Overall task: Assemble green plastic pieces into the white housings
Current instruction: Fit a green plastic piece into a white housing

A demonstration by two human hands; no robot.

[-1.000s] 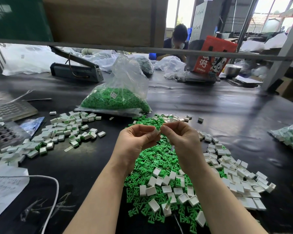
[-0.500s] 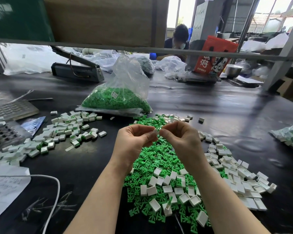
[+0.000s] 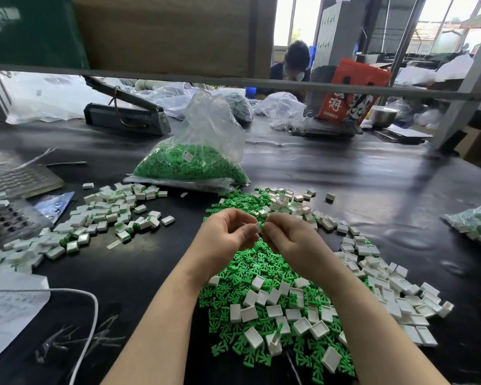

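Above the heap of green pieces [image 3: 264,276] on the black table [image 3: 372,195], the left hand [image 3: 222,240] and right hand [image 3: 286,240] meet fingertip to fingertip, both curled and pinching one small white housing [image 3: 259,227] between them. Empty white housings [image 3: 389,284] lie scattered over and to the right of the green heap. Off to the left sits a pile of finished housings [image 3: 106,215]; behind, a clear bag of green pieces [image 3: 197,162].
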